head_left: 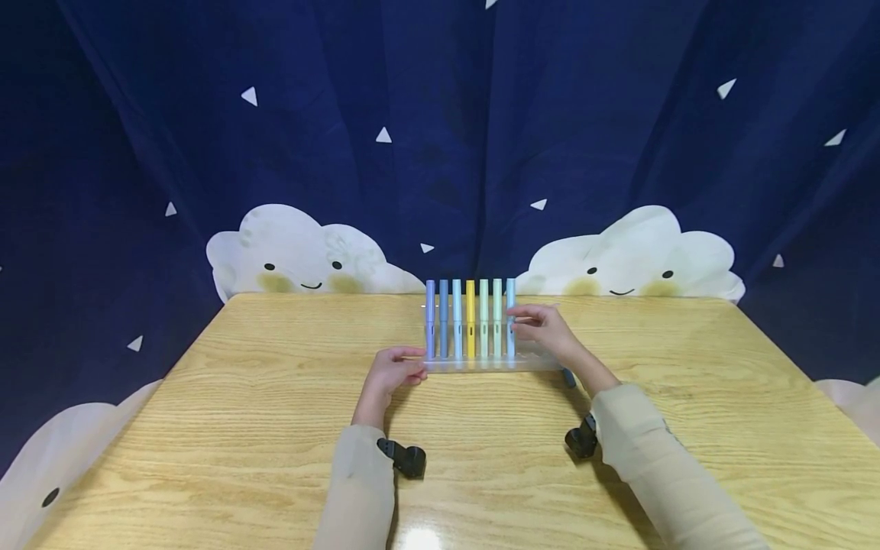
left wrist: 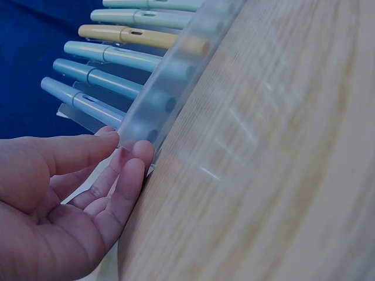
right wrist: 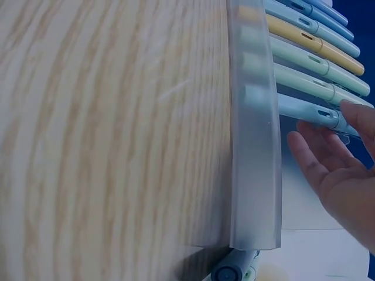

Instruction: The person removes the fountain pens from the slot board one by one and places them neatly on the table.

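Note:
A frosted clear pen stand [head_left: 491, 367] holds several capped pens upright in a row. From left to right they run purple-blue, darker blue, light blue, yellow [head_left: 470, 321], two pale greens, and a light blue pen [head_left: 511, 347] at the right of the row. My left hand [head_left: 395, 373] grips the stand's left end; in the left wrist view its fingertips [left wrist: 140, 149] lie at the corner of the front ledge. With thumb and fingers my right hand [head_left: 550, 330] pinches the upper part of the rightmost light blue pen, whose foot rests in the ledge in the right wrist view.
A dark-ended pen [right wrist: 231, 269] lies by the stand's right end, partly hidden, with something pale green beside it. Wooden tabletop [head_left: 241, 397] surrounds the stand. Behind the table's far edge hangs a dark blue curtain [head_left: 440, 153] with clouds and white triangles.

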The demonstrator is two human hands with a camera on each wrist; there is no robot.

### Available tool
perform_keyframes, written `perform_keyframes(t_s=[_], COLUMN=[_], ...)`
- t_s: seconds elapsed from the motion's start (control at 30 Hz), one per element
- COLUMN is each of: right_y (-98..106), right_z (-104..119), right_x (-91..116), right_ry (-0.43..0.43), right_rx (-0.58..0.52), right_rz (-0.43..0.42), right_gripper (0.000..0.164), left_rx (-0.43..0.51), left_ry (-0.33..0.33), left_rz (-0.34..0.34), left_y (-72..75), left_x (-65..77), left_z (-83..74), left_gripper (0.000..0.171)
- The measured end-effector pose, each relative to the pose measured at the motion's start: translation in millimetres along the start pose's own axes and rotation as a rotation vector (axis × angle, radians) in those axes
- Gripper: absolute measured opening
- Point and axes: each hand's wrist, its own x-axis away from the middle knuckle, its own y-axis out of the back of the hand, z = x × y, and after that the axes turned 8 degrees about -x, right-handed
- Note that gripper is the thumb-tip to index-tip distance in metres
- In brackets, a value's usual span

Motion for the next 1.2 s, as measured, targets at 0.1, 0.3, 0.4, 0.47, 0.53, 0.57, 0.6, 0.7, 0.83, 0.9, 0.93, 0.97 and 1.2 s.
perform_keyframes(t_s=[0.1,0.3,0.4,0.47,0.53,0.57,0.6,0.7,0.83,0.9,0.93,0.97,1.2], right_y=[0,-1,-2,-2,-1,-1,-1,3,1,-3,-3,-4,-3], right_z=[0,4,5,4,3,3,3,-5,-3,5,6,7,14], right_x=[0,1,2,2,2,2,2,0,0,2,2,2,2], right_ry=[-0.005,-0.014,-0.017,-0.014,0.001,0.017,0.036,0.115,0.132,0.089,0.073,0.059,0.037], right_rx=[-0.014,-0.024,-0.021,-0.02,-0.017,-0.019,-0.019,-0.062,-0.069,-0.028,-0.019,-0.012,-0.029], right_rz=[-0.001,0.004,0.004,0.003,0.001,-0.001,-0.001,0.016,0.004,-0.026,-0.033,-0.039,-0.078], right_gripper=[0.031,0.032,0.031,0.031,0.03,0.029,0.029,0.026,0.025,0.027,0.027,0.027,0.026], left_rx=[-0.003,-0.008,-0.009,-0.01,-0.013,-0.013,-0.014,-0.012,-0.013,-0.016,-0.017,-0.016,-0.012], left_ry=[-0.002,0.012,0.004,0.004,-0.002,-0.001,-0.003,-0.009,-0.01,-0.009,-0.009,-0.01,-0.006], left_rz=[0.002,-0.009,-0.012,-0.015,-0.017,-0.018,-0.019,-0.02,-0.019,-0.019,-0.019,-0.018,-0.016], left_y=[0.2,-0.4,-0.5,-0.5,-0.5,-0.6,-0.6,-0.7,-0.5,-0.3,-0.2,-0.1,-0.3], left_x=[-0.4,-0.4,-0.1,0.0,-0.3,-0.5,-0.7,-1.1,-0.9,-0.8,-0.6,-0.7,0.1], left_z=[0.6,-1.4,-2.0,-2.5,-2.1,-2.0,-1.7,-1.0,-1.5,-1.7,-1.8,-1.8,-1.4], left_gripper=[0.024,0.022,0.022,0.022,0.022,0.021,0.021,0.021,0.021,0.021,0.021,0.021,0.021])
